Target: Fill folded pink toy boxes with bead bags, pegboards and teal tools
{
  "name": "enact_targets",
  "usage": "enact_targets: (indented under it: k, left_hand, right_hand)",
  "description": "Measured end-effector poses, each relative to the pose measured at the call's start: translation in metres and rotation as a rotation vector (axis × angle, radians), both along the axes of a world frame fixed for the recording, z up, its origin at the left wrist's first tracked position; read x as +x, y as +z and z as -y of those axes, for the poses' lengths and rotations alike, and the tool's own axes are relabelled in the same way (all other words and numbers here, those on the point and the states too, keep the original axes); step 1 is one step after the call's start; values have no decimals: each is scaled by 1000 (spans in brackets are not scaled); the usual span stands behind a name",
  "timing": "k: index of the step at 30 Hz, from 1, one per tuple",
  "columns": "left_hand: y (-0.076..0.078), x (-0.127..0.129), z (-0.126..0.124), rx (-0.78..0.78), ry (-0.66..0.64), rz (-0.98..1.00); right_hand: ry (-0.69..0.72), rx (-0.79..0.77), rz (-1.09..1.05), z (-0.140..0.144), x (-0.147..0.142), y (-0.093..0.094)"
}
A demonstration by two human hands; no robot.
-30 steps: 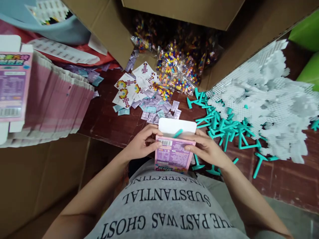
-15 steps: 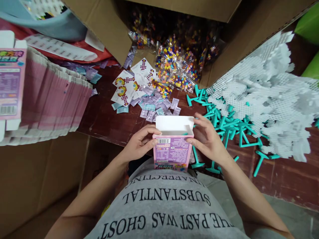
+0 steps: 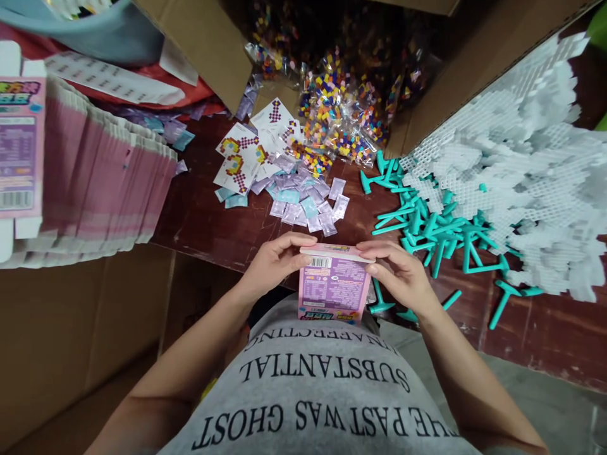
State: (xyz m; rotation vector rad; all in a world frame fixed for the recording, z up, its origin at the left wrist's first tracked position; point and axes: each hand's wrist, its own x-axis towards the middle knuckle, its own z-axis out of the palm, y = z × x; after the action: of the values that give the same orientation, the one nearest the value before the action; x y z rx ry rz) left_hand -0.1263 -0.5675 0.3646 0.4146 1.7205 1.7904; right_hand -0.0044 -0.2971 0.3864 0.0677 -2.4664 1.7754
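A small pink and purple cardboard box (image 3: 334, 287) stands upright against my shirt, its printed back and barcode facing up at me. Its top flap (image 3: 337, 250) is folded over the opening, so the inside is hidden. My left hand (image 3: 287, 258) grips the top left corner, thumb on the near face and fingers along the flap. At the top right corner my right hand (image 3: 398, 270) holds the box the same way. Beyond it on the table lie small purple and blue sachets (image 3: 303, 196) and pattern cards (image 3: 244, 148).
Teal plastic hammer-shaped tools (image 3: 441, 230) and a heap of white mesh sheets (image 3: 526, 170) lie to the right. Bags of coloured beads (image 3: 339, 114) spill from a large carton (image 3: 203, 47). Flattened pink boxes (image 3: 104, 164) are stacked at the left, below a blue basin (image 3: 104, 35).
The top flap, which stood up with the box open, is now folded down over the opening. Both hands have moved onto the top edge.
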Motion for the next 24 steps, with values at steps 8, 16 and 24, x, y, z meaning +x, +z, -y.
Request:
enact_targets:
  k: [8,16,24]
  left_hand:
    - [29,6,4,-125,15,-173]
    - [22,3,7,-37,-59,-195]
    - [20,0,-7,33,68,-6]
  right_hand:
    - [-119,-70,118,21,-9,14]
    - [-48,-36,83,9,0,23]
    - [62,61,-5,2,8,25]
